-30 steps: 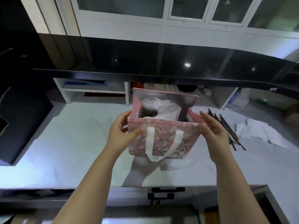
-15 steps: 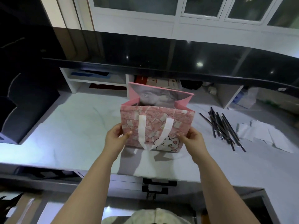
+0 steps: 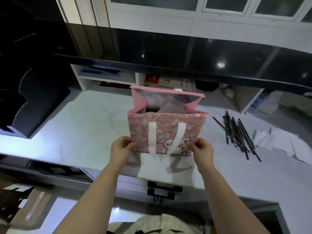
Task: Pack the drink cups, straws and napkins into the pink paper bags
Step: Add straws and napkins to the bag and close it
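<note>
A pink paper bag (image 3: 162,125) with white ribbon handles and a cartoon animal print stands open on the white counter (image 3: 76,135). My left hand (image 3: 120,147) pinches its lower left corner and my right hand (image 3: 201,148) pinches its lower right corner. Something pale shows inside the bag's mouth; I cannot tell what it is. A loose pile of black straws (image 3: 236,132) lies to the right of the bag. White napkins (image 3: 276,141) are spread further right. No drink cup shows outside the bag.
A black raised ledge (image 3: 168,65) overhangs the counter's back, with white cubby shelves (image 3: 108,76) beneath it. A dark box (image 3: 33,105) sits at the left. A cardboard box (image 3: 32,208) is below the counter's front edge at the lower left, and black drawer handles (image 3: 164,190) sit just under that edge.
My hands slid down from the bag's top edges to its bottom corners. The view pulled back and the bag's front now faces me more upright.
</note>
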`<action>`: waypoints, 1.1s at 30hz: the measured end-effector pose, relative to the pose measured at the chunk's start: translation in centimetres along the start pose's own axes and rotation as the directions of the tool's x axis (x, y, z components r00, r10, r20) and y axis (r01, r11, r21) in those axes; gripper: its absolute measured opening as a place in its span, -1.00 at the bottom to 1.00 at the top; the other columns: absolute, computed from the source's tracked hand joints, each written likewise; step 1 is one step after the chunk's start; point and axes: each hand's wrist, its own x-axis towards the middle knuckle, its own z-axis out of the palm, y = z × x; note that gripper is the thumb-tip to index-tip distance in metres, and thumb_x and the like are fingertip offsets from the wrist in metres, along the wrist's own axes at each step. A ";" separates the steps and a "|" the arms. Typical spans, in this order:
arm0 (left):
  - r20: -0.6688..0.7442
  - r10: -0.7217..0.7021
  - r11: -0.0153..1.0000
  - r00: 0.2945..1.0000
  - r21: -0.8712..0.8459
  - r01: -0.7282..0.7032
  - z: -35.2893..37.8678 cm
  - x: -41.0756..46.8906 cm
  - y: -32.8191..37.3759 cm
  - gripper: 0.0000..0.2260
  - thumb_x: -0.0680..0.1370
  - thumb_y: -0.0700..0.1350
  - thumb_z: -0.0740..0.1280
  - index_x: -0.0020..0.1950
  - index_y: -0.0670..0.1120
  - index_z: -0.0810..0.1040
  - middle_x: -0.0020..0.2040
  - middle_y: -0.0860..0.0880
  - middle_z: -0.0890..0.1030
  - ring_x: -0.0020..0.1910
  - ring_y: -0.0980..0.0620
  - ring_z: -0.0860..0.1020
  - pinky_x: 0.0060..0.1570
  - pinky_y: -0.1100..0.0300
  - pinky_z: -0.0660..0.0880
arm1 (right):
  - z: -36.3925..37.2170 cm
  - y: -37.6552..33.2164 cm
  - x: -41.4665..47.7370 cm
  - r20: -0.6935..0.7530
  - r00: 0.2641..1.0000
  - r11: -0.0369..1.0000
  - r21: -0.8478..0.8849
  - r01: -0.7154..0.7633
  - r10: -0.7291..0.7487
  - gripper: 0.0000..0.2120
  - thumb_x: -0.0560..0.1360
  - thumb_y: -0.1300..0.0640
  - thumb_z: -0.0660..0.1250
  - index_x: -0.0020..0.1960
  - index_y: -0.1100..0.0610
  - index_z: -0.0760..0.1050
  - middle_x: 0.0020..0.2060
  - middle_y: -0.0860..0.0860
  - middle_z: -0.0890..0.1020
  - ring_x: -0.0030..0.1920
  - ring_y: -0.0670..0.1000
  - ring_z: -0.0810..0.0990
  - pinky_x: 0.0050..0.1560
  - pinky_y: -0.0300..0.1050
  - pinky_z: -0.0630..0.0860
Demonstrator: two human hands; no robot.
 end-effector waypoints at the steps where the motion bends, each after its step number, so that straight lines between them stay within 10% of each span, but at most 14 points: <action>1: 0.007 0.006 1.000 1.000 0.022 -0.006 0.0 -0.1 0.0 -0.85 0.47 -0.35 0.42 -0.20 -0.12 0.60 -0.25 -0.02 0.67 -0.23 -0.01 0.61 -0.14 0.09 0.53 | -0.1 0.1 0.1 0.007 1.000 1.000 0.000 -0.010 0.010 -0.89 0.43 0.31 0.47 -0.23 0.17 0.59 -0.27 0.05 0.69 -0.20 0.06 0.63 -0.05 0.02 0.57; 9: 0.048 0.225 0.974 0.973 -0.037 -0.224 -1.8 0.4 6.9 -0.70 0.46 -0.22 0.50 0.16 -0.02 0.62 0.04 0.09 0.68 -0.01 0.15 0.63 -0.07 0.33 0.55 | -1.8 -6.9 1.4 0.166 0.957 0.963 0.168 0.210 -0.238 -0.77 0.45 0.30 0.44 0.07 0.10 0.59 -0.02 0.02 0.70 0.01 -0.01 0.65 -0.03 -0.17 0.60; 18: 0.001 0.230 0.957 0.973 -0.182 -0.226 0.3 2.1 11.4 -0.94 0.51 -0.12 0.45 -0.06 0.03 0.65 -0.12 0.01 0.71 -0.06 -0.03 0.67 0.00 -0.04 0.62 | 1.1 -11.1 1.5 0.041 0.971 0.945 0.244 0.218 -0.235 -0.95 0.56 0.20 0.34 -0.04 0.13 0.59 -0.23 -0.05 0.69 -0.20 -0.04 0.66 -0.18 -0.09 0.64; 23: -0.027 0.232 0.940 0.972 -0.250 -0.232 0.8 3.1 11.7 -0.90 0.49 -0.22 0.46 -0.04 -0.05 0.67 -0.04 0.02 0.70 0.04 -0.05 0.66 -0.08 0.15 0.62 | 1.0 -11.5 2.7 0.047 0.970 0.939 0.267 0.218 -0.238 -0.95 0.52 0.26 0.37 -0.09 0.15 0.53 -0.26 -0.05 0.68 -0.25 -0.06 0.66 -0.24 -0.08 0.61; 26: -0.023 0.314 0.937 0.949 -0.156 -0.313 0.3 4.5 11.4 -0.91 0.43 -0.22 0.51 -0.09 -0.08 0.69 0.38 0.13 0.45 0.25 0.27 0.47 0.12 0.16 0.53 | 0.5 -11.5 3.9 0.060 0.968 0.952 0.203 0.229 -0.245 -0.88 0.40 0.11 0.51 -0.18 0.05 0.57 0.08 -0.18 0.60 0.00 -0.02 0.63 -0.06 0.04 0.56; 29: 0.144 0.315 0.946 0.938 -0.125 -0.299 -0.5 6.4 11.8 -0.85 0.26 0.04 0.54 -0.21 0.06 0.72 0.47 0.35 0.25 0.49 0.12 0.24 0.34 -0.10 0.37 | 0.0 -11.9 5.5 0.163 0.960 0.965 0.165 0.202 -0.228 -0.85 0.32 0.01 0.55 -0.24 0.01 0.59 0.41 -0.29 0.33 0.39 0.05 0.39 0.17 0.12 0.51; 33: 0.310 0.309 0.950 0.899 -0.048 -0.310 -1.0 9.2 12.7 -0.71 0.20 0.10 0.52 -0.16 0.00 0.72 0.46 0.42 0.22 0.56 0.06 0.09 0.39 -0.30 0.25 | -0.4 -12.7 7.4 0.321 0.927 0.962 0.249 0.114 -0.193 -0.82 0.40 0.24 0.46 -0.31 0.07 0.52 0.48 -0.20 0.29 0.40 0.04 0.39 0.09 -0.05 0.53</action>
